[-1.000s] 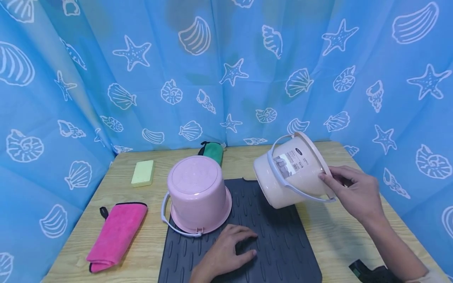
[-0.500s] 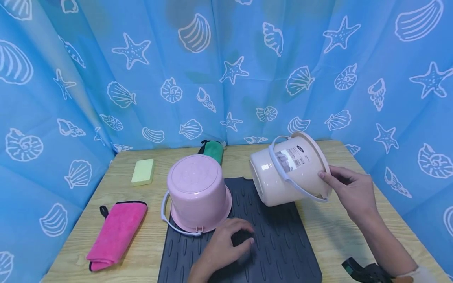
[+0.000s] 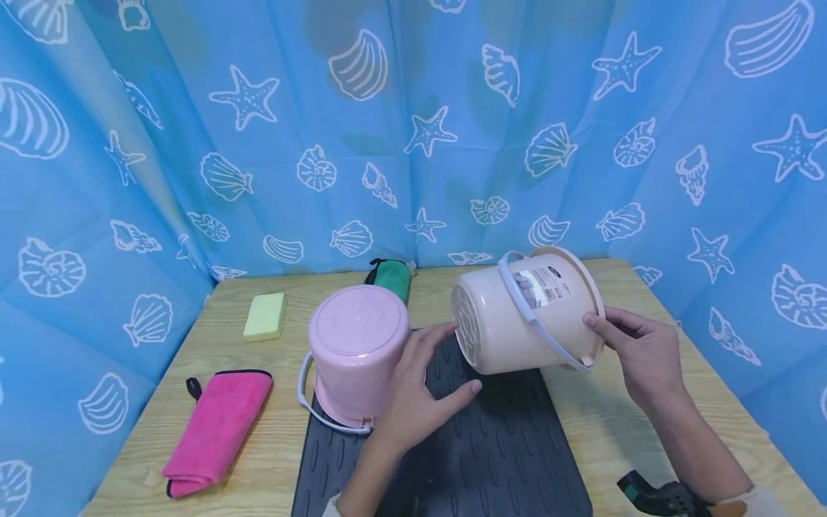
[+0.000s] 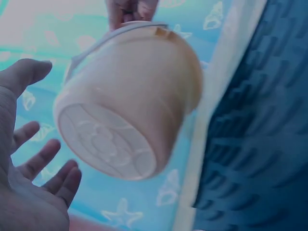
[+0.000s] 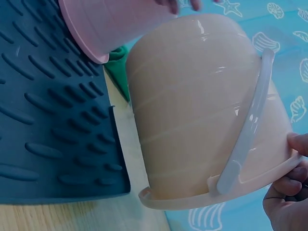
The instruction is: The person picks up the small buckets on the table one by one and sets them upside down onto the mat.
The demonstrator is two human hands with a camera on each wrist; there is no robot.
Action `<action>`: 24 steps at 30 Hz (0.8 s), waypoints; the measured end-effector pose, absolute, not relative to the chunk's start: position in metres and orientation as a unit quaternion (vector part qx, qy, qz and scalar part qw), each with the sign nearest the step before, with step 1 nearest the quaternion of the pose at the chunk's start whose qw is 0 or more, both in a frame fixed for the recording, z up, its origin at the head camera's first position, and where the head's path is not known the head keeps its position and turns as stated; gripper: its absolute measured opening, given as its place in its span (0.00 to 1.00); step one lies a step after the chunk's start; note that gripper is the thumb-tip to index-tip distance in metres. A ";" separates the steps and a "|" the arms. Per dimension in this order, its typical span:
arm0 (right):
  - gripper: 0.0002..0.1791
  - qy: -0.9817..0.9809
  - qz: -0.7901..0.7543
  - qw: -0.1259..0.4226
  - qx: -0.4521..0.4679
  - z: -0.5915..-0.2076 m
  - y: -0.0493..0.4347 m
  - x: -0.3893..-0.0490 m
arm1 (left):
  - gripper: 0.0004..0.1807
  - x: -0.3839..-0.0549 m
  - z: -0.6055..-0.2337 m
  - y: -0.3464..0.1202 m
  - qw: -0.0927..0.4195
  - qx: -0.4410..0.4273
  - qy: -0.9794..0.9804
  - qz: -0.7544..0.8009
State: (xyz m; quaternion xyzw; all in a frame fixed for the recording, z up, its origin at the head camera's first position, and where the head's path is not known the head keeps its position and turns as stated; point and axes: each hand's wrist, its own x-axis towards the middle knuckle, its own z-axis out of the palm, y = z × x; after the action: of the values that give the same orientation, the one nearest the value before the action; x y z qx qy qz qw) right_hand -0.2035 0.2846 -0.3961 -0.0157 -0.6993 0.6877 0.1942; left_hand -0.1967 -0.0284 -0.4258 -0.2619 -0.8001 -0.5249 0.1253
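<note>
Cream bucket [image 3: 494,323] is in the air, tipped on its side above the right part of a dark ridged mat [image 3: 504,445], its patterned base turned left and its rim to the right; at the far left of the wooden counter [image 3: 614,431] lies a folded pink cloth [image 3: 220,427] with dark edging and a small black loop; just beyond it, a little to the right, sits a pale yellow block [image 3: 265,317]; next comes a pink bucket [image 3: 349,359], upside down on the mat, its pale handle [image 3: 302,384] swung down to the left; behind that, a green cloth [image 3: 391,276] shows in part.

Left hand [image 3: 413,402] reaches in front of the pink bucket, thumb and fingers spread wide toward the base of the cream bucket; the left wrist view shows them empty and apart from it; whether the hand brushes the pink bucket I cannot tell. Across the cream bucket's side runs a pale lilac handle [image 3: 517,293], with a printed label [image 3: 539,286] beside it; right hand [image 3: 646,355] grips the rim, thumb on the outer wall; a black device [image 3: 659,495] shows at that wrist; a blue curtain [image 3: 258,172] with white shells and starfish hangs behind everything.
</note>
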 end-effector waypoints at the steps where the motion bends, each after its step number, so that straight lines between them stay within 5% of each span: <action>1: 0.13 -0.693 0.695 0.192 -0.017 -0.397 0.285 -0.204 | 0.42 -0.200 -0.421 -0.027 0.133 -0.262 -0.805 -0.515; 12: 0.09 -0.600 0.784 0.160 0.000 -0.411 0.289 -0.201 | 0.61 -0.246 -0.394 -0.008 0.084 -0.260 -0.851 -0.448; 24: 0.09 -0.526 0.842 0.116 -0.003 -0.410 0.283 -0.209 | 0.68 -0.264 -0.384 -0.001 -0.002 -0.281 -0.848 -0.450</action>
State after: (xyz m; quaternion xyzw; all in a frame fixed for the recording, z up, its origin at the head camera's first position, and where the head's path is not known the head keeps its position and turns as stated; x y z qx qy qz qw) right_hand -0.2088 0.2827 -0.4103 -0.0028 -0.5261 0.8425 0.1160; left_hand -0.2642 -0.0008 -0.3840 -0.2810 -0.8477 -0.4499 -0.0021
